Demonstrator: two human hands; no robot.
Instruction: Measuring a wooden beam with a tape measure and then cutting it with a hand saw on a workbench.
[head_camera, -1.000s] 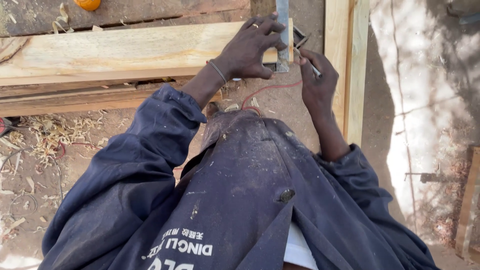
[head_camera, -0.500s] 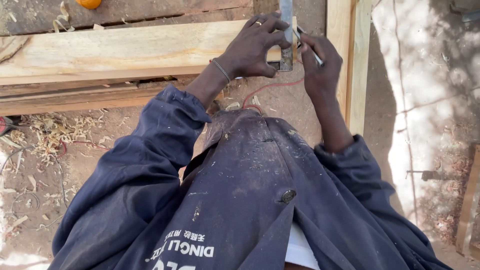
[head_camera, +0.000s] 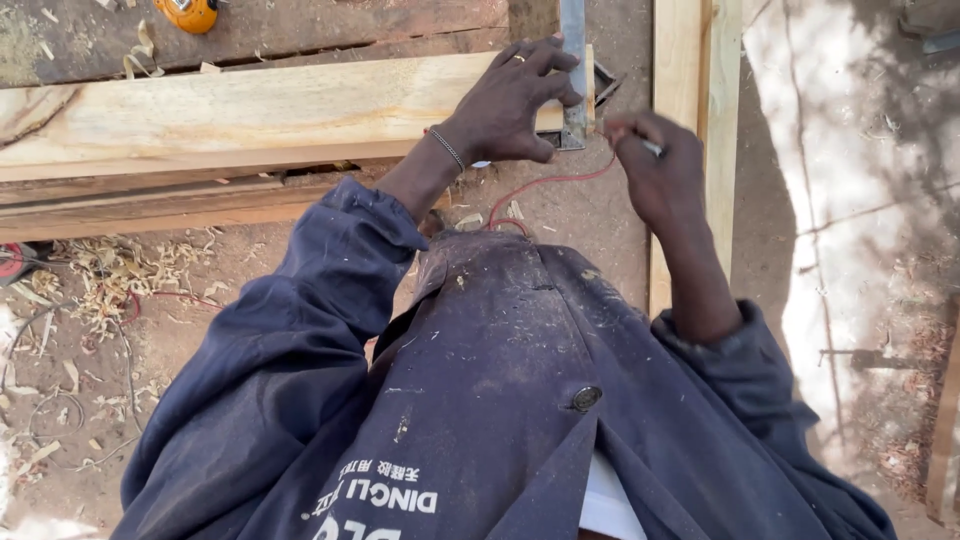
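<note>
The left hand (head_camera: 515, 100) presses flat on the right end of the pale wooden plank (head_camera: 250, 110), its fingers gripping the metal square (head_camera: 573, 70) that stands across the plank's end. Just beside it, the right hand (head_camera: 655, 170) is closed around a pencil (head_camera: 652, 148), its tip at the square's edge. This looks like marking a line; the square must not slip.

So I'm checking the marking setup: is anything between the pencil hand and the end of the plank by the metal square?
Nothing visible is in the way. The right hand holds a pencil right at the metal square, which the left hand presses onto the pale plank. A red cord lies below the hands, clear of the plank end.
</note>
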